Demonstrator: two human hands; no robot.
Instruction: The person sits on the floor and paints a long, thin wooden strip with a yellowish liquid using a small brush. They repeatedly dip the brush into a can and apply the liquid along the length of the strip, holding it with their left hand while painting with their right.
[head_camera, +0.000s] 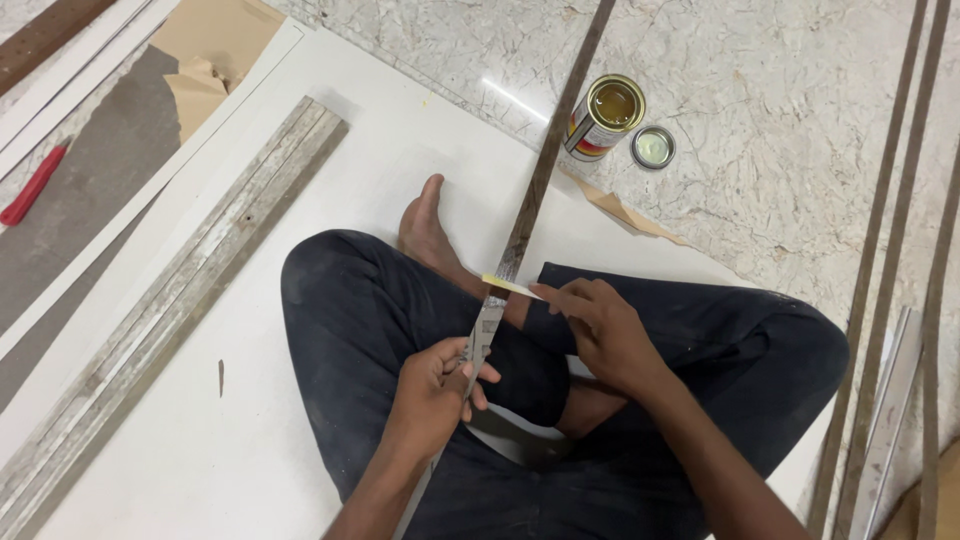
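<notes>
Sitting cross-legged, our left hand (435, 385) grips a long thin strip (520, 235) lying over our lap; our right hand (600, 330) pinches a small yellow spreader (508, 286) against it. Open can (605, 117) and lid (653, 147) beyond.

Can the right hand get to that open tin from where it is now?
Probably yes: the open tin stands on the marble floor ahead of the right hand, nothing between, though the hand holds a small yellow spreader.
</notes>
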